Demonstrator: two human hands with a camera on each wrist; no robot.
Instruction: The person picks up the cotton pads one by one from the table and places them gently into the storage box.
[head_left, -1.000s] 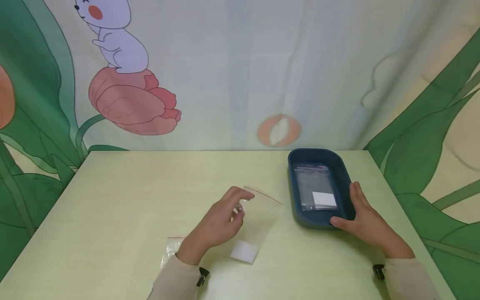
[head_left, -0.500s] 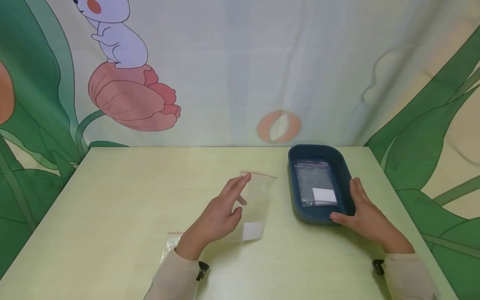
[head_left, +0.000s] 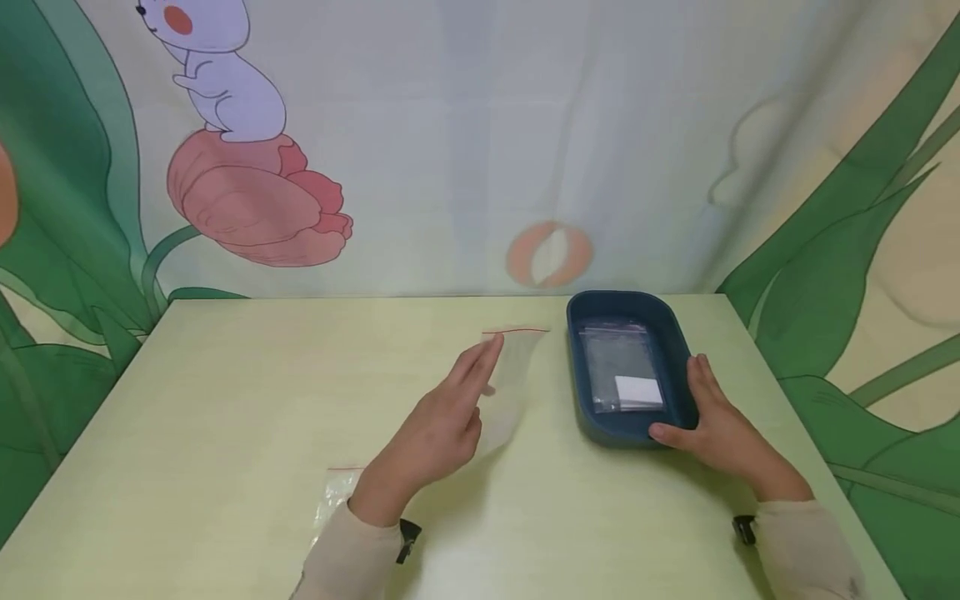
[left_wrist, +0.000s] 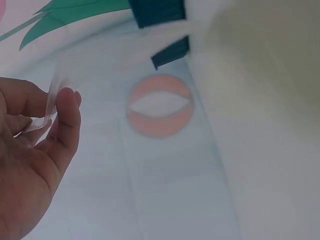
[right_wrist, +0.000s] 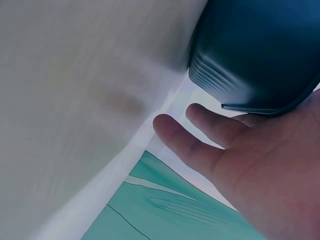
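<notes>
My left hand (head_left: 438,429) pinches a clear zip-lock bag (head_left: 519,354) between thumb and fingers, above the table. The bag's red seal line is at the top, and a pale patch shows low down. In the left wrist view, its film (left_wrist: 52,95) passes between thumb and fingers. My right hand (head_left: 723,429) rests against the near right corner of a dark blue tray (head_left: 618,435), thumb on the rim, fingers along the outer side. Those fingers (right_wrist: 185,142) look fairly straight in the right wrist view. Inside the tray lie clear bags (head_left: 618,354) with a white card (head_left: 639,392).
Another clear bag with a red seal line (head_left: 341,492) lies on the pale table (head_left: 247,400), partly covered by my left forearm. A printed curtain (head_left: 420,167) hangs behind the table's back edge.
The bag in my left hand has lifted and swung upright, its red line rising. The left fingers have straightened somewhat. My right hand stays at the tray; the head view shifts slightly.
</notes>
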